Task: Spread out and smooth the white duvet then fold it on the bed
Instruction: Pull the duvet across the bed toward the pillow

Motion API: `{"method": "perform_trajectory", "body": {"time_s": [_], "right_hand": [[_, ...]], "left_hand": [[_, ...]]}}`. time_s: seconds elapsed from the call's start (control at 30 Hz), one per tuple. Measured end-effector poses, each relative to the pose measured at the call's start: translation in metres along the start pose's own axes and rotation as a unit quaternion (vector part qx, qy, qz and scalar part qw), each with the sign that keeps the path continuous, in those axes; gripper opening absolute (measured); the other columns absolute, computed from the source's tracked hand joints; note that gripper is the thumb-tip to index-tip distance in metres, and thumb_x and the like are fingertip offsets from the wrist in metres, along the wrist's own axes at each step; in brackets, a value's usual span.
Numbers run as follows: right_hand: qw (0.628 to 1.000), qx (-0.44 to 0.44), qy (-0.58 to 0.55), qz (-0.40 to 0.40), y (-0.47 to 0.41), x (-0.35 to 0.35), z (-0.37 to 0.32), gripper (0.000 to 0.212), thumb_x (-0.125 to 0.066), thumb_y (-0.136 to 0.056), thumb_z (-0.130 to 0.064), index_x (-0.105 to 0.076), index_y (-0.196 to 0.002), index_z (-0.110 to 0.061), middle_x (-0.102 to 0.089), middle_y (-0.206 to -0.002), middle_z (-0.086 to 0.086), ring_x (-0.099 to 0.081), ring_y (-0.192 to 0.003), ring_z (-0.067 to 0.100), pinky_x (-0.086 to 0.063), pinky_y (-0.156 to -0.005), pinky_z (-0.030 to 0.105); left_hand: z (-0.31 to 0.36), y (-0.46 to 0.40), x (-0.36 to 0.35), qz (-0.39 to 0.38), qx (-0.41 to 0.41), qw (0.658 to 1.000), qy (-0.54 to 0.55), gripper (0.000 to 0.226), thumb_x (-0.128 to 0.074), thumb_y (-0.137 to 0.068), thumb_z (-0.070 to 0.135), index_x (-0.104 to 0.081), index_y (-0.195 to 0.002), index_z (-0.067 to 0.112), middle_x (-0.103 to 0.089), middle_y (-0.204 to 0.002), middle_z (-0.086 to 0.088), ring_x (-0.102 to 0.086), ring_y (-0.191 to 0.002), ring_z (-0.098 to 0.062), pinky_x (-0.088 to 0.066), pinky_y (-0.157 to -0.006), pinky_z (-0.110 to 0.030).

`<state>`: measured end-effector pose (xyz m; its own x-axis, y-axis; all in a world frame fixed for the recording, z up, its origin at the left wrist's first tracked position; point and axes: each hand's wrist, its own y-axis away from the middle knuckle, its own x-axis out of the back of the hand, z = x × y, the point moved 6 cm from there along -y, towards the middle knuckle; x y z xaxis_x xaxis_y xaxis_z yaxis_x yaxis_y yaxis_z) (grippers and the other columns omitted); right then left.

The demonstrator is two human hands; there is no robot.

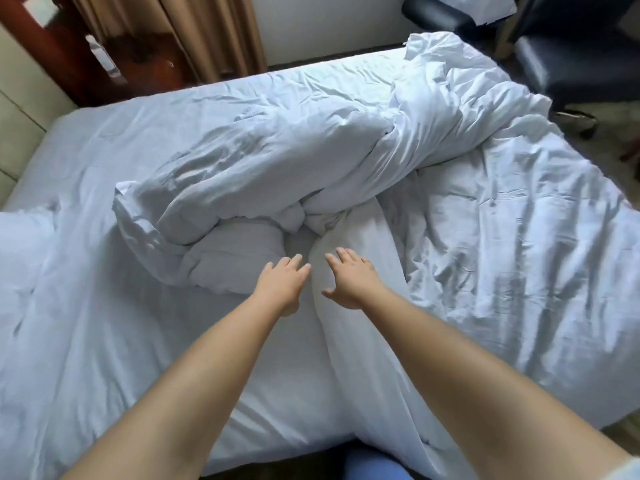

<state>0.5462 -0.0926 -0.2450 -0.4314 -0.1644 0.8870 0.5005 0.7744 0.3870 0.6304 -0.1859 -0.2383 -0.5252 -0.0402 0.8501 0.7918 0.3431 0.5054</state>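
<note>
The white duvet [284, 168] lies crumpled in a long bunched heap across the middle of the bed [86, 323], with more of it rumpled over the bed's right side. A fold of it runs down toward the near edge between my arms. My left hand [282, 284] reaches forward with fingers spread, just short of the bunched end of the heap. My right hand [349, 277] is stretched out beside it, fingers apart, hovering over or resting on the fold; I cannot tell which. Neither hand grips fabric.
A pillow [20, 237] lies at the bed's left edge. Black chairs [568, 60] stand beyond the far right corner, one holding white bedding. A tan curtain [207, 32] and a dark wooden stand [62, 53] are behind the bed on the left.
</note>
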Motion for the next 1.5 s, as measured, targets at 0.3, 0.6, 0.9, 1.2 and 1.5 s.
{"method": "perform_trajectory", "body": {"time_s": [0.3, 0.6, 0.9, 1.2, 1.5], "right_hand": [[1.000, 0.013, 0.003, -0.014, -0.133, 0.023, -0.013, 0.072, -0.053, -0.092, -0.027, -0.013, -0.151, -0.020, -0.007, -0.158, 0.014, -0.019, -0.143, 0.031, -0.024, -0.112, 0.043], [0.984, 0.078, 0.140, 0.077, -0.217, 0.086, -0.020, 0.084, -0.050, -0.091, -0.021, 0.006, -0.152, -0.028, -0.001, -0.161, -0.001, 0.000, -0.148, 0.020, 0.007, -0.116, 0.049], [0.979, 0.035, 0.193, 0.051, -0.342, 0.128, -0.033, 0.094, -0.055, -0.089, -0.032, 0.016, -0.150, -0.025, 0.010, -0.160, -0.002, 0.010, -0.147, 0.021, 0.011, -0.113, 0.052], [0.976, 0.050, 0.208, -0.048, -0.444, 0.082, -0.008, 0.100, -0.059, -0.087, -0.040, 0.015, -0.151, -0.021, 0.011, -0.160, 0.003, 0.010, -0.147, 0.025, 0.011, -0.114, 0.050], [0.967, 0.034, 0.236, -0.088, -0.502, 0.044, 0.009, 0.096, -0.058, -0.090, -0.037, 0.016, -0.150, -0.022, 0.013, -0.159, 0.002, 0.013, -0.146, 0.022, 0.015, -0.113, 0.046]], "left_hand": [[-0.067, -0.092, 0.016, -0.009, 0.071, 0.997, 0.026, 0.090, -0.063, -0.085, 0.020, -0.004, -0.152, 0.022, 0.001, -0.160, -0.007, -0.005, -0.146, -0.027, -0.014, -0.116, -0.051], [-0.145, -0.162, 0.063, 0.075, 0.112, 0.991, -0.002, 0.102, -0.059, -0.086, 0.031, 0.021, -0.149, 0.017, 0.024, -0.157, -0.006, 0.016, -0.146, -0.027, 0.007, -0.108, -0.067], [-0.227, -0.276, 0.084, 0.076, 0.058, 0.995, 0.031, 0.127, -0.070, -0.069, 0.058, 0.023, -0.148, 0.021, 0.024, -0.157, -0.005, 0.013, -0.146, -0.026, -0.005, -0.104, -0.073], [-0.240, -0.377, 0.029, 0.043, 0.038, 0.996, 0.071, 0.122, -0.070, -0.069, 0.042, 0.017, -0.150, 0.018, 0.005, -0.159, -0.007, 0.003, -0.146, -0.029, -0.008, -0.108, -0.070], [-0.242, -0.432, -0.001, 0.043, 0.036, 0.995, 0.079, 0.118, -0.069, -0.073, 0.038, 0.020, -0.149, 0.018, 0.004, -0.158, -0.010, 0.000, -0.145, -0.032, -0.006, -0.108, -0.067]]}}
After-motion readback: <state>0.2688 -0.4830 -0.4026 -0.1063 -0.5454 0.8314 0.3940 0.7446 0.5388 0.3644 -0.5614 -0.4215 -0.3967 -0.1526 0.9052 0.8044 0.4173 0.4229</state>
